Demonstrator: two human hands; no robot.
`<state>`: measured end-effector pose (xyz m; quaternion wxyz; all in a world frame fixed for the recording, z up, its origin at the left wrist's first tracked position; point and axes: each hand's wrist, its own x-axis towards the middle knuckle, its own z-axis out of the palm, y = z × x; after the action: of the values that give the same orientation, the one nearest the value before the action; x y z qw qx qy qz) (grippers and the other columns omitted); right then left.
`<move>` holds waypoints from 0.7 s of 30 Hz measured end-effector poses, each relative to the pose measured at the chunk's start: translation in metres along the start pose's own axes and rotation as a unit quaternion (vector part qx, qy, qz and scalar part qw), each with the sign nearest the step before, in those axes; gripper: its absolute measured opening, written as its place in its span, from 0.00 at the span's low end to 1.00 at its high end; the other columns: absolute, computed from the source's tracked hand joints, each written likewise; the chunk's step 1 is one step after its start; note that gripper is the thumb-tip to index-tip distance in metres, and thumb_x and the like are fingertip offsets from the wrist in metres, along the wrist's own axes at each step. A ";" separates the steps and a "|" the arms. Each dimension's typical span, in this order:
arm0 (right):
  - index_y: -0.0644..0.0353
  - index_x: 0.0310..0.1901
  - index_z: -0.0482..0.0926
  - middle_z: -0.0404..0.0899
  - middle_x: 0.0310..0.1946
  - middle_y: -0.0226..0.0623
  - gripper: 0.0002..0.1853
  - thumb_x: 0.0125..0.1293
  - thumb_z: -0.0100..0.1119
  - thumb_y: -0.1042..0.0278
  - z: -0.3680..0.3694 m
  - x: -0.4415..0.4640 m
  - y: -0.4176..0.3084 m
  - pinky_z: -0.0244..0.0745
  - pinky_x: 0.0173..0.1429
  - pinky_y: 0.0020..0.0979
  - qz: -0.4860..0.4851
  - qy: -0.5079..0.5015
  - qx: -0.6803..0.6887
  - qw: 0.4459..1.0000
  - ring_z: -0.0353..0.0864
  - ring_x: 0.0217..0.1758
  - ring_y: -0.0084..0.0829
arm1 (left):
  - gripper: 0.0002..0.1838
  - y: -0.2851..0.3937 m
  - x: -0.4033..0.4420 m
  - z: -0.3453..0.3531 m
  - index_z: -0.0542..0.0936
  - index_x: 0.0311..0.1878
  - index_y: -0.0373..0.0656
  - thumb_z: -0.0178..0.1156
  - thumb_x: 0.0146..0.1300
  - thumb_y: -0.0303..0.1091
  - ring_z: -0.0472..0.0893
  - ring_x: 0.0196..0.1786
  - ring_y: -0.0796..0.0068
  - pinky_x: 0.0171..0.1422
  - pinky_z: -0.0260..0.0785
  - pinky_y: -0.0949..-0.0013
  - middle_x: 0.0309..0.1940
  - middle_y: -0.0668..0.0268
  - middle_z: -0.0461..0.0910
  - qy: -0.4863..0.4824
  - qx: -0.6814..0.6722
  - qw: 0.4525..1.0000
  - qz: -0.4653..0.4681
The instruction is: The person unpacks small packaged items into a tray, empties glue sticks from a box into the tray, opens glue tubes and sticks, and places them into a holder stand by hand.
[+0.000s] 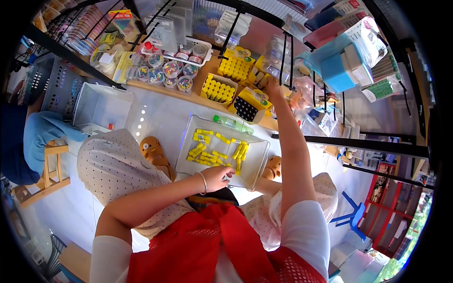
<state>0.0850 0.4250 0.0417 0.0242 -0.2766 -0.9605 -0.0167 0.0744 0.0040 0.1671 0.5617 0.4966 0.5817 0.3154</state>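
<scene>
My left hand [218,178], with a bracelet at the wrist, is over the near edge of a white wire basket [257,158]. Its fingers are curled in; what they hold, if anything, I cannot make out. Several yellow tubes like glue sticks [202,137] lie loose inside the basket. Stretched out to the shelf, my right hand [273,88] is at an open yellow box [255,78] of pale-topped sticks, its fingertips hidden. Beside that box stand yellow boxes of yellow-capped sticks [218,88] and a box of dark-capped sticks [246,109].
Round tubs of colourful pins [171,69] stand left on the shelf [188,96]. A green bottle [231,123] lies behind the basket. Another wire basket [101,106] is at left, near a seated person [45,132]. A black rail [358,142] crosses at right. A blue stool [354,217] stands beyond.
</scene>
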 end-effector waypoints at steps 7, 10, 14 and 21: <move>0.51 0.51 0.65 0.69 0.48 0.43 0.20 0.56 0.54 0.65 -0.025 -0.006 -0.013 0.73 0.44 0.44 0.008 -0.050 -0.002 0.999 0.76 0.45 0.45 | 0.16 0.003 0.001 -0.001 0.70 0.48 0.38 0.55 0.55 0.27 0.77 0.47 0.64 0.52 0.68 0.67 0.42 0.57 0.76 0.009 -0.003 1.000 -0.001; 0.50 0.52 0.64 0.69 0.49 0.42 0.20 0.57 0.53 0.65 -0.026 -0.004 -0.013 0.73 0.44 0.44 0.035 -0.045 0.009 0.998 0.76 0.43 0.46 | 0.16 -0.001 0.002 0.000 0.70 0.48 0.38 0.55 0.55 0.27 0.77 0.47 0.64 0.52 0.68 0.67 0.43 0.57 0.76 0.007 -0.002 1.000 0.004; 0.51 0.52 0.64 0.69 0.49 0.42 0.20 0.57 0.53 0.66 -0.032 -0.012 -0.012 0.71 0.44 0.44 0.051 -0.015 0.030 0.998 0.77 0.41 0.48 | 0.16 -0.002 0.000 0.001 0.70 0.48 0.37 0.55 0.55 0.28 0.77 0.47 0.64 0.52 0.68 0.67 0.43 0.57 0.76 0.001 -0.003 1.000 0.006; 0.51 0.51 0.67 0.75 0.42 0.40 0.16 0.60 0.47 0.66 -0.034 -0.013 0.001 0.70 0.47 0.46 0.114 0.033 0.066 0.991 0.76 0.42 0.49 | 0.17 0.001 0.000 0.001 0.70 0.49 0.37 0.54 0.55 0.27 0.77 0.47 0.64 0.52 0.68 0.67 0.43 0.56 0.76 -0.003 0.007 1.000 0.008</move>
<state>0.0979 0.4178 0.0748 0.0757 -0.3811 -0.9205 0.0407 0.0759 0.0042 0.1675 0.5572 0.5063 0.5783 0.3142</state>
